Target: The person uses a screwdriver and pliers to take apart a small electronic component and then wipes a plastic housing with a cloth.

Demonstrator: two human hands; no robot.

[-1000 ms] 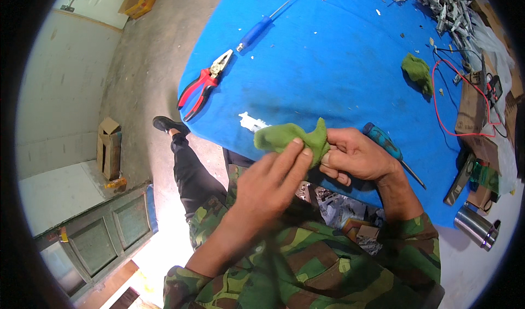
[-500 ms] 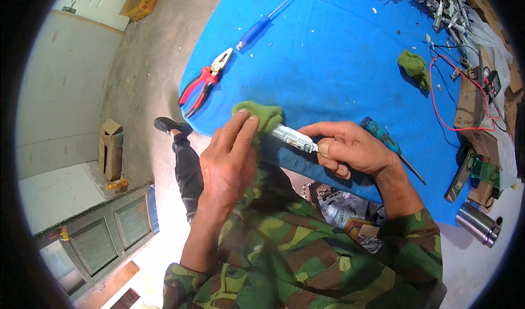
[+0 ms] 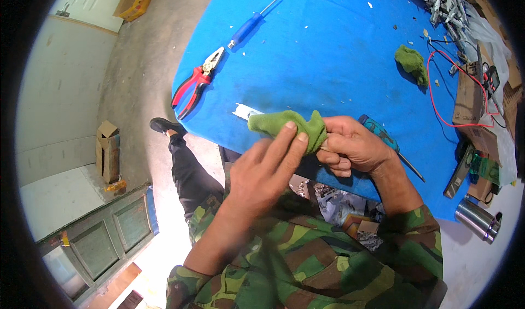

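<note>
My left hand [image 3: 266,169] is closed on a green cloth [image 3: 284,127], its fingers pressing the fabric around a slim white and silver part [image 3: 247,112]. Only the far left end of that part sticks out of the cloth; its middle is covered. My right hand [image 3: 353,147] pinches the other end of the part, which the cloth and fingers hide. Just beyond my right hand lies a teal-handled screwdriver [image 3: 380,134]. Red and black pliers [image 3: 198,82] and a blue screwdriver [image 3: 249,30] rest on the blue cloth-covered table [image 3: 328,62] to the left.
A second green cloth [image 3: 411,64] lies at the right. Behind it are a heap of silver metal parts [image 3: 437,2], a cardboard box [image 3: 467,98] and red and black wires [image 3: 430,93]. A steel cup [image 3: 477,220] stands near the right edge.
My left hand has slid the green cloth rightward along the part toward my right hand. The part's left end now shows, while its right end is covered.
</note>
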